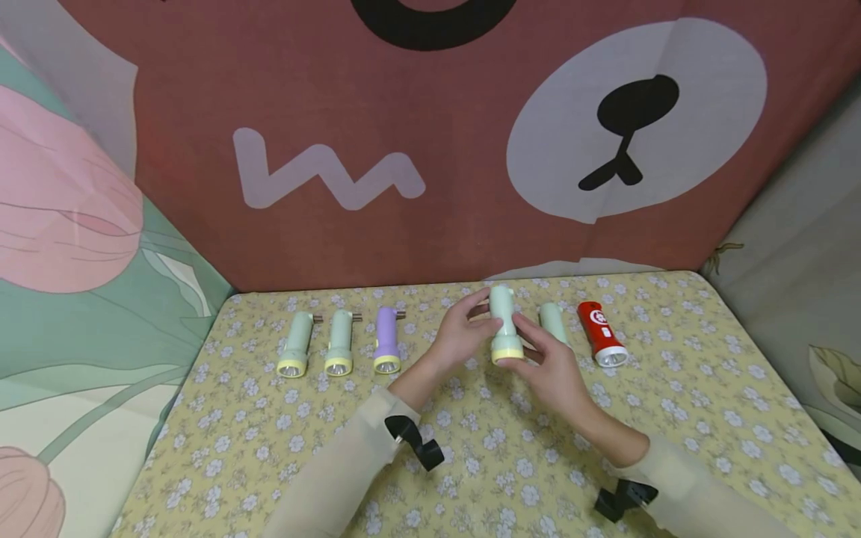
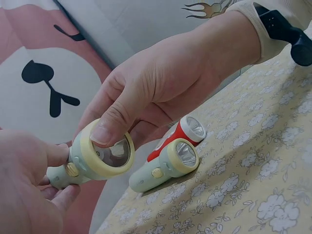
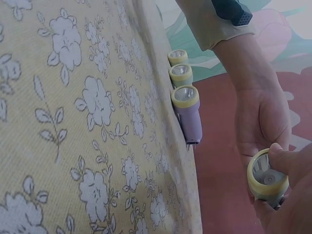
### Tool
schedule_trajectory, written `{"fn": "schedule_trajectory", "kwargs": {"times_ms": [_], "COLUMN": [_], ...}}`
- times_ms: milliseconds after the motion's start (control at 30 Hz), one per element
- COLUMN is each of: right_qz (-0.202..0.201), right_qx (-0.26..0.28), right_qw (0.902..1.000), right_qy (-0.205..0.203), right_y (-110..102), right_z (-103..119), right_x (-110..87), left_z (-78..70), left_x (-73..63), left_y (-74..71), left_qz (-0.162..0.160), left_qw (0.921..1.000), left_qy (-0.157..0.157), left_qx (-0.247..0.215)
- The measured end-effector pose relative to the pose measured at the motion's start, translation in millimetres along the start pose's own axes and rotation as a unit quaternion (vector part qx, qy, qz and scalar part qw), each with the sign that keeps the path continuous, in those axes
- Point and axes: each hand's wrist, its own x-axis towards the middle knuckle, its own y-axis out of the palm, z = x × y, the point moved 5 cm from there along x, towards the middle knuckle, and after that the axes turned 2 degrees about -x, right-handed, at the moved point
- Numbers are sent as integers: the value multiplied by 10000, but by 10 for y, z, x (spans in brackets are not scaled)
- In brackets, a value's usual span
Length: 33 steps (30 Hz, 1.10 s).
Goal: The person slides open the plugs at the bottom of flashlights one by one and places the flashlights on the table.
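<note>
Both hands hold one pale green flashlight (image 1: 502,317) with a yellow head ring above the table. My left hand (image 1: 464,329) pinches its body between thumb and fingers. The right hand (image 1: 554,373) grips the head end, and its thumb lies across the yellow rim in the left wrist view. Behind the right hand, a second pale green flashlight (image 1: 553,321) lies partly hidden. Beside that one is a red flashlight (image 1: 601,332) with a white head. In the left wrist view, a yellow button shows on the held flashlight (image 2: 80,163).
On the left of the flowered table (image 1: 269,456) lie two pale green flashlights, an outer (image 1: 296,344) and an inner one (image 1: 340,342), and a purple flashlight (image 1: 386,340). Metal plug prongs stick out near their tail ends. A bear-patterned cloth (image 1: 457,224) hangs behind the table.
</note>
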Motion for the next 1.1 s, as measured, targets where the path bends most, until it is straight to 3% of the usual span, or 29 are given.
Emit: {"fn": "schedule_trajectory", "kwargs": {"times_ms": [600,867,1100], "right_qz": [57,30,-47], "right_qx": [163,103,183], "right_qw": [9996,9995,9986], "right_qy": [-213,-292,-493], "right_y": [31,68,90], "right_z": [152,190,204], "right_x": [-133,-165,-177], "left_z": [-68,-86,-104], "left_x": [-208,-281,-265], "left_y": [-89,-127,-189], "left_qz": [78,-15,-233], "left_qw": [9977,9975,9970], "left_qy": [673,698,595], "left_qx": [-46,-98,-426]}}
